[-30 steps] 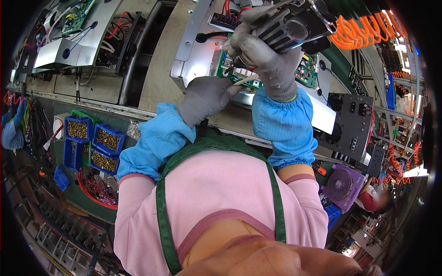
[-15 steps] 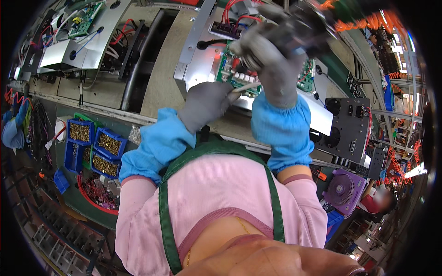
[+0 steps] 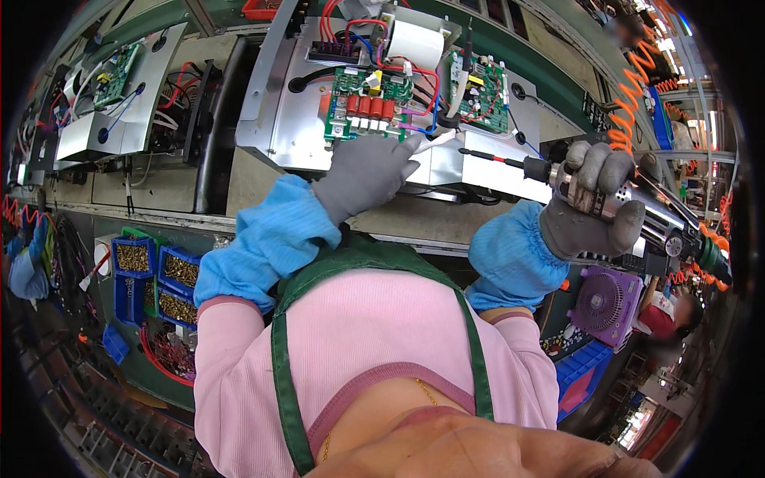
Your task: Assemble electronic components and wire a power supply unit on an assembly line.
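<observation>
My left hand [image 3: 370, 175], in a grey glove, is closed with its fingertips on a white cable [image 3: 434, 143]. The cable passes a black ring and runs up over an open metal chassis [image 3: 275, 127]. In the chassis sit a green circuit board with red parts [image 3: 343, 107], a second green board [image 3: 490, 99] and a white cylinder [image 3: 416, 44]. Off the chassis's right front, my gloved right hand [image 3: 594, 199] is wrapped round a power screwdriver [image 3: 653, 209]. Its long thin bit [image 3: 494, 159] points left, toward the white cable, apart from the boards.
Another chassis with a board [image 3: 119, 131] stands at the left on the bench. Blue bins of brass-coloured screws [image 3: 179, 271] sit lower left. A coiled orange hose [image 3: 629, 103] hangs at the right. A purple fan [image 3: 602, 307] stands lower right, with a person [image 3: 669, 315] beyond.
My right hand has swung the screwdriver from above the boards to the right and nearer me. The left hand still holds the white cable. The whole view has shifted slightly.
</observation>
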`<state>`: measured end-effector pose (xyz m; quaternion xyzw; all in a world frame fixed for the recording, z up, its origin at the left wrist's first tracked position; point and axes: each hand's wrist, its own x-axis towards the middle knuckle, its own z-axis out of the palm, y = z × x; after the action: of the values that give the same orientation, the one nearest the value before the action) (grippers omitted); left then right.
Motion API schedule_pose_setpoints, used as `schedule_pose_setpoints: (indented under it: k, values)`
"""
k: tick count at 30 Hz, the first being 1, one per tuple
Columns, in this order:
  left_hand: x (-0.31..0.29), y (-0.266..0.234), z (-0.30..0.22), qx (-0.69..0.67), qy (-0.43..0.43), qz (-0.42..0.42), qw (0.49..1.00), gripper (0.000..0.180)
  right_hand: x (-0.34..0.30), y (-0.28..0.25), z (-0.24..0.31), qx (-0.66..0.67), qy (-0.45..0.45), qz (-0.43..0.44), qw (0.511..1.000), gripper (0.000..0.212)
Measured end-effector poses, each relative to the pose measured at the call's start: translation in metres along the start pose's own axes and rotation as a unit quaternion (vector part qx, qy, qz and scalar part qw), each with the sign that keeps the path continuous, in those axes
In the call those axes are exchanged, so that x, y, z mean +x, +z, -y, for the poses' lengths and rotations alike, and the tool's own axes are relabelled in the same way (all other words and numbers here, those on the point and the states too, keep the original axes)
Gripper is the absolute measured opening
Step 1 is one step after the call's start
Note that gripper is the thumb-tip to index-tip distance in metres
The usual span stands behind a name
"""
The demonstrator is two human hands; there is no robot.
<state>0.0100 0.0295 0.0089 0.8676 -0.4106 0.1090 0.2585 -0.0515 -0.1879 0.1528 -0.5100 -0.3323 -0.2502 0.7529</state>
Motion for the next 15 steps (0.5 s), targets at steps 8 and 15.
schedule_pose_setpoints:
  k: [8, 15]
  values:
    - [0.002, 0.027, -0.005, 0.042, -0.007, 0.080, 0.996, 0.048, -0.011, -0.021, 0.007, -0.041, 0.000, -0.093, 0.995, 0.052]
    - [0.000, 0.046, -0.013, 0.076, 0.054, 0.078, 0.993, 0.074, -0.008, -0.025, 0.001, 0.007, 0.016, -0.084, 0.996, 0.052]
